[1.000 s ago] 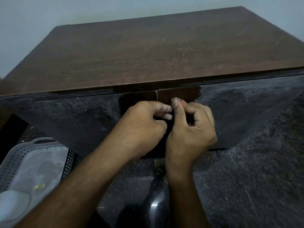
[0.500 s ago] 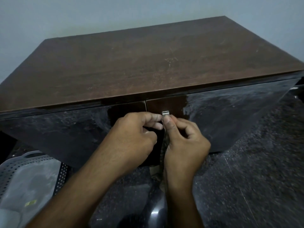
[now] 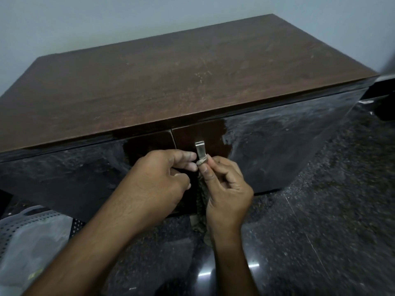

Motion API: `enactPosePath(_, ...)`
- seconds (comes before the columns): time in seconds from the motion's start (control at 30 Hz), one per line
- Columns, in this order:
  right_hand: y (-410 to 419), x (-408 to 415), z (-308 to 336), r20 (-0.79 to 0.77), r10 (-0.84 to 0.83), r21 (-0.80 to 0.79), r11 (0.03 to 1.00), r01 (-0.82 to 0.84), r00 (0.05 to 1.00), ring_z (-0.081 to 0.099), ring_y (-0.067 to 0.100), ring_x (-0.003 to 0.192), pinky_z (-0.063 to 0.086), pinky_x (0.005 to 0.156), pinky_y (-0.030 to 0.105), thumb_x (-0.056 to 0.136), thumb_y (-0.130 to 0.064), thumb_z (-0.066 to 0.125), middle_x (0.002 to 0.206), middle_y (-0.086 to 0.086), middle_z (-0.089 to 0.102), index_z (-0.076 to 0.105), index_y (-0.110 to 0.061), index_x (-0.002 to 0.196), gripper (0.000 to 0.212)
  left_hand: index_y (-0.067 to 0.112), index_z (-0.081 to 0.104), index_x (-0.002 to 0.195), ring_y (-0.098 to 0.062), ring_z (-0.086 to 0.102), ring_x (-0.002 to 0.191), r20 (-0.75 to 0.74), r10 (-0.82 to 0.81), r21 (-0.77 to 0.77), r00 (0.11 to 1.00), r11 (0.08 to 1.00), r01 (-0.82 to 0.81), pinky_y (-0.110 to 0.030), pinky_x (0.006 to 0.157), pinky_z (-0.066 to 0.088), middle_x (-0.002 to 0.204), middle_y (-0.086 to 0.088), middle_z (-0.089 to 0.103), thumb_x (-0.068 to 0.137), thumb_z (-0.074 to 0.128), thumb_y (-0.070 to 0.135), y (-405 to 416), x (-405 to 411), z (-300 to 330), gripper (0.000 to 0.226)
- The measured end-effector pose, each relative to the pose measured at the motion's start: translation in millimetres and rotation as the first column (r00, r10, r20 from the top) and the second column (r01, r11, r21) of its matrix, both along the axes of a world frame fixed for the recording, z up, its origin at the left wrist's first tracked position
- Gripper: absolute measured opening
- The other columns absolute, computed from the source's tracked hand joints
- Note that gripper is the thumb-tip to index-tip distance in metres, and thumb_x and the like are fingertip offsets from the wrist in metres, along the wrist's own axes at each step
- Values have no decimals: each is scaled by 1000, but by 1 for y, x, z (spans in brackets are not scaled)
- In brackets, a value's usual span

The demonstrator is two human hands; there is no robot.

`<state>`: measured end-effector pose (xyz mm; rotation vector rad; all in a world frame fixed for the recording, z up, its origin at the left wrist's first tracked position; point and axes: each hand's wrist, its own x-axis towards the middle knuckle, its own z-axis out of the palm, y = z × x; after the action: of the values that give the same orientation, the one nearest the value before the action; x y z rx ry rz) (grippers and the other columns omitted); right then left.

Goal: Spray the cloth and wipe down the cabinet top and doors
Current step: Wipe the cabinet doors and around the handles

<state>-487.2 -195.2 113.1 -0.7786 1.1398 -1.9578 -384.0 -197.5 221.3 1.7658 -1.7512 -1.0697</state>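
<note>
A plain pale grey wall [image 3: 106, 22] backs the scene, and below it the floor [image 3: 320, 231] is dark speckled stone, glossy enough to throw back white glints near the bottom edge. The low cabinet stands against the wall. Its brown wood-grain cabinet top [image 3: 181, 82] is scuffed and bears pale scratch marks right of centre; its front edge runs from lower left to upper right. Under that edge hang two dark glossy doors, the left door [image 3: 64, 174] and the right door [image 3: 288, 146], both shut and meeting at a thin seam, both streaked with greyish smears. At the lower left a pale perforated plastic basket [image 3: 32, 227] sits on the floor just beside the cabinet's left corner. Floor lies open to the right of the cabinet.

The left hand [image 3: 158, 184] and the right hand [image 3: 226, 189] meet at a small metal handle [image 3: 200, 149] on the right door. The right grip pinches a mottled cloth [image 3: 202, 165] round the handle's lower part, the rest hanging down behind the hand. The left grip's fingers curl in, tips touching the cloth; whether they hold it I cannot tell.
</note>
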Motion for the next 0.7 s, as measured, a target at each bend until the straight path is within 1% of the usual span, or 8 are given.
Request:
enactPosePath(0.07, -1, 0, -4, 33, 3, -17, 1000, -2, 999, 69, 14, 94, 56, 80, 23, 78, 9, 73, 97, 10, 68, 75, 1, 89, 13, 32, 63, 124, -11, 71, 76, 21, -6, -5, 1000, 1000, 6, -46, 69, 61, 103, 21, 71, 88, 55, -1, 1, -1, 0, 50)
enactPosePath(0.2, -1, 6, -11, 122, -63, 33, 998, 60, 990, 70, 11, 88, 56, 74, 19, 76, 14, 73, 93, 14, 67, 74, 1, 84, 15, 32, 62, 126, -23, 71, 78, 46, -15, 17, 999, 1000, 14, -49, 67, 60, 103, 23, 71, 89, 54, -2, 5, -1, -2, 51)
enactPosePath(0.3, 0, 15, -13, 148, -137, 98, 988, 123, 980, 72, 18, 86, 57, 71, 21, 77, 12, 74, 91, 16, 71, 75, -2, 84, 16, 31, 61, 130, -2, 69, 79, 62, -19, 24, 998, 1000, 17, -32, 68, 57, 106, 23, 71, 89, 55, -1, 7, 0, -3, 52)
enactPosePath(0.33, 1, 18, -13, 176, -145, 111, 986, 127, 974, 73, 21, 87, 58, 71, 22, 78, 13, 72, 92, 16, 72, 75, -5, 84, 19, 30, 60, 131, 0, 69, 79, 66, -17, 25, 998, 1000, 15, -28, 70, 55, 106, 22, 71, 89, 55, -1, 7, 0, -3, 53)
enactPosePath(0.37, 0, 21, -13, 221, -147, 125, 985, 121, 964, 73, 24, 89, 59, 72, 24, 80, 13, 70, 94, 16, 72, 75, -8, 84, 22, 30, 60, 132, -3, 69, 79, 69, -13, 26, 998, 1000, 11, -28, 70, 56, 107, 22, 71, 89, 56, -2, 7, 1, -4, 53)
enactPosePath(0.5, 0, 29, -7, 346, -188, 204, 971, 122, 919, 74, 26, 90, 59, 73, 25, 86, 13, 65, 99, 18, 73, 74, -12, 88, 27, 32, 58, 133, -24, 71, 81, 93, -22, 28, 995, 999, 19, -46, 72, 62, 108, 23, 70, 89, 57, 0, 7, 0, -7, 53)
enactPosePath(0.63, -3, 38, -3, 246, -290, 294, 932, 213, 925, 74, 18, 91, 60, 76, 25, 88, 9, 64, 99, 12, 74, 74, -14, 93, 26, 29, 57, 134, -11, 71, 80, 94, -44, 31, 995, 999, 41, -39, 75, 62, 111, 21, 68, 90, 57, 0, 7, -7, -13, 53)
enactPosePath(0.7, -3, 43, -4, 286, -285, 371, 913, 168, 915, 75, 16, 88, 62, 79, 33, 88, 7, 66, 93, 8, 77, 74, -12, 95, 22, 28, 58, 134, -6, 71, 81, 93, -49, 46, 994, 998, 45, -33, 76, 62, 111, 21, 68, 89, 57, -1, 7, -8, -16, 54)
